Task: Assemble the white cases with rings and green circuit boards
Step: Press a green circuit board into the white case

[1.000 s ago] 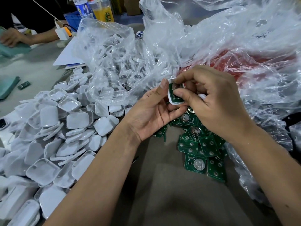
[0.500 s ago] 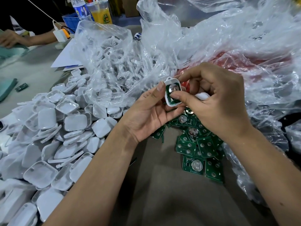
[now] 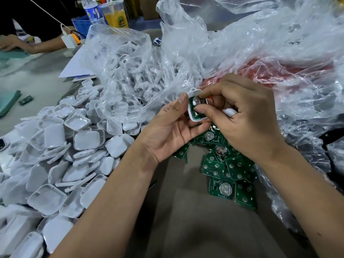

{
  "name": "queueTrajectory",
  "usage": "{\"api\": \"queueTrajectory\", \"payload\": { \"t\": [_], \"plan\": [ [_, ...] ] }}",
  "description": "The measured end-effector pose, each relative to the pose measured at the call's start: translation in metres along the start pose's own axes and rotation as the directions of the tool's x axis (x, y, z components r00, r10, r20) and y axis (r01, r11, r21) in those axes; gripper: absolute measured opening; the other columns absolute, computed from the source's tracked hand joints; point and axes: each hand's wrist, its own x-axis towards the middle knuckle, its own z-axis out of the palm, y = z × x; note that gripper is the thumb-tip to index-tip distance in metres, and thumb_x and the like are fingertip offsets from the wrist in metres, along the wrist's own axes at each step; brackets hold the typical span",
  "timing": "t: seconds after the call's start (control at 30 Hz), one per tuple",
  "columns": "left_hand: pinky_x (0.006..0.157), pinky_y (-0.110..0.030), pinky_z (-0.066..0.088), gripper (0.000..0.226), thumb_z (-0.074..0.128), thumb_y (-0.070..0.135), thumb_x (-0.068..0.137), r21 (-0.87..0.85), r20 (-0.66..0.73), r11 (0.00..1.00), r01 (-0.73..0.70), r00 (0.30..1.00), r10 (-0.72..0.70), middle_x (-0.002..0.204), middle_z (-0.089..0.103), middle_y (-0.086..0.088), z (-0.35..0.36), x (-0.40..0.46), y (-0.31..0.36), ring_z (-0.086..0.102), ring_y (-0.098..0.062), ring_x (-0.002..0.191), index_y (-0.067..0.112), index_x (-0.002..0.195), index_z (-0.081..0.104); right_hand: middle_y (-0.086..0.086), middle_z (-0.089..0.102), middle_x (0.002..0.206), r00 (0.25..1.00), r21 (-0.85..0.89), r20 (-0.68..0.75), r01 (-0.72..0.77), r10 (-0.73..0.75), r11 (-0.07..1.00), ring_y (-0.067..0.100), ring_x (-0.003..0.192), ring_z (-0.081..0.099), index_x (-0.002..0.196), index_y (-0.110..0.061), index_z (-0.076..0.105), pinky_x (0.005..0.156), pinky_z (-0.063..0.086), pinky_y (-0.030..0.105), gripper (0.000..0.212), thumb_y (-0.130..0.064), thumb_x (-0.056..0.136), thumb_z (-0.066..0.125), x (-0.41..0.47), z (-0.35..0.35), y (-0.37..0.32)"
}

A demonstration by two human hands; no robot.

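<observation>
My left hand [image 3: 167, 133] holds a small white case [image 3: 193, 116] with a loop at its top, thumb along its left edge. A green circuit board [image 3: 195, 104] with a round silver cell sits inside the case. My right hand [image 3: 247, 116] pinches the case from the right, thumb pressing on the board, and also keeps another white piece [image 3: 229, 112] tucked under its curled fingers. Below my hands lies a pile of green circuit boards [image 3: 223, 170]. A big heap of white case halves [image 3: 61, 151] covers the left of the table.
A clear plastic bag of white rings [image 3: 126, 71] lies behind the heap. More crumpled plastic over something red [image 3: 279, 71] fills the right. At the far left another person's arm [image 3: 37, 45], a bottle [image 3: 93, 12], a drink cup [image 3: 116, 14] and papers [image 3: 76, 66] sit.
The case with the board has tilted more upright and my right thumb has shifted onto the board. Both hands stay in nearly the same place.
</observation>
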Motion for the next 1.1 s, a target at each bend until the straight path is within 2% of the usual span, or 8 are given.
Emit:
{"api": "queueTrajectory", "payload": {
  "t": [0.1, 0.37, 0.53, 0.67, 0.83, 0.93, 1.0, 1.1],
  "plan": [
    [0.080, -0.034, 0.063, 0.066, 0.088, 0.037, 0.067, 0.005, -0.004, 1.000, -0.004, 1.000, 0.004, 0.116, 0.069, -0.017, -0.0011, -0.0001, -0.0005, 0.070, -0.025, 0.098, 0.005, 0.119, 0.067, -0.003, 0.056, 0.083, 1.000, 0.007, 0.014, -0.008, 0.008, 1.000, -0.005, 0.072, 0.049, 0.100, -0.003, 0.075, 0.074, 0.036, 0.003, 0.016, -0.013, 0.089, 0.082, -0.0016, 0.0017, 0.0006],
    [0.080, -0.034, 0.062, 0.069, 0.090, 0.037, 0.066, 0.018, 0.003, 1.000, -0.008, 1.000, 0.008, 0.117, 0.068, -0.018, -0.0029, 0.0006, -0.0009, 0.069, -0.026, 0.099, 0.004, 0.121, 0.066, -0.003, 0.057, 0.084, 0.999, 0.041, 0.018, -0.034, 0.033, 0.999, -0.009, 0.070, 0.048, 0.102, -0.005, 0.076, 0.071, 0.037, 0.002, 0.017, -0.014, 0.089, 0.082, -0.0011, 0.0022, -0.0007],
    [0.082, -0.034, 0.062, 0.063, 0.092, 0.037, 0.065, 0.023, 0.020, 1.000, -0.013, 1.000, 0.013, 0.112, 0.072, -0.014, -0.0039, 0.0008, -0.0012, 0.073, -0.023, 0.095, 0.008, 0.117, 0.072, -0.007, 0.056, 0.074, 0.995, 0.074, -0.044, -0.086, 0.090, 0.994, 0.001, 0.066, 0.053, 0.093, -0.005, 0.076, 0.066, 0.043, 0.012, 0.021, -0.021, 0.084, 0.087, -0.0009, 0.0023, -0.0019],
    [0.081, -0.034, 0.063, 0.058, 0.094, 0.036, 0.062, 0.017, 0.016, 1.000, -0.014, 1.000, 0.013, 0.109, 0.074, -0.013, -0.0047, 0.0011, -0.0013, 0.074, -0.023, 0.093, 0.011, 0.110, 0.077, -0.001, 0.060, 0.074, 0.989, 0.124, -0.072, -0.120, 0.129, 0.985, 0.007, 0.062, 0.056, 0.095, -0.006, 0.074, 0.061, 0.047, 0.015, 0.027, -0.023, 0.081, 0.090, -0.0012, 0.0008, -0.0025],
    [0.081, -0.034, 0.062, 0.051, 0.093, 0.036, 0.064, 0.028, 0.033, 0.999, -0.021, 0.999, 0.020, 0.108, 0.075, -0.011, -0.0046, 0.0005, -0.0008, 0.074, -0.021, 0.093, 0.013, 0.108, 0.078, -0.005, 0.058, 0.073, 0.991, 0.098, -0.086, -0.092, 0.101, 0.991, 0.005, 0.065, 0.057, 0.091, -0.003, 0.076, 0.065, 0.047, 0.015, 0.025, -0.021, 0.080, 0.091, -0.0006, 0.0011, -0.0022],
    [0.081, -0.034, 0.062, 0.058, 0.093, 0.035, 0.064, 0.012, 0.032, 1.000, -0.015, 0.999, 0.014, 0.109, 0.074, -0.012, -0.0040, 0.0004, -0.0006, 0.074, -0.022, 0.093, 0.011, 0.114, 0.075, -0.009, 0.060, 0.077, 0.995, 0.089, -0.072, -0.068, 0.074, 0.994, 0.007, 0.067, 0.059, 0.090, -0.002, 0.079, 0.067, 0.049, 0.018, 0.022, -0.019, 0.082, 0.090, -0.0005, 0.0012, -0.0011],
    [0.081, -0.035, 0.062, 0.066, 0.093, 0.034, 0.064, 0.002, 0.025, 1.000, -0.011, 1.000, 0.011, 0.111, 0.073, -0.013, -0.0042, 0.0006, -0.0007, 0.074, -0.023, 0.093, 0.008, 0.121, 0.071, -0.014, 0.061, 0.081, 0.996, 0.092, -0.065, -0.058, 0.064, 0.994, 0.002, 0.068, 0.059, 0.090, -0.003, 0.080, 0.068, 0.050, 0.018, 0.020, -0.019, 0.083, 0.089, -0.0010, 0.0015, -0.0004],
    [0.083, -0.034, 0.062, 0.068, 0.092, 0.035, 0.066, 0.003, 0.029, 1.000, -0.005, 1.000, 0.005, 0.114, 0.071, -0.014, -0.0048, 0.0007, -0.0010, 0.073, -0.023, 0.094, 0.007, 0.124, 0.069, -0.009, 0.066, 0.084, 0.996, 0.090, -0.068, -0.050, 0.056, 0.995, -0.002, 0.070, 0.059, 0.090, -0.002, 0.080, 0.068, 0.049, 0.016, 0.019, -0.018, 0.084, 0.089, -0.0021, 0.0020, 0.0014]
  ]
}}
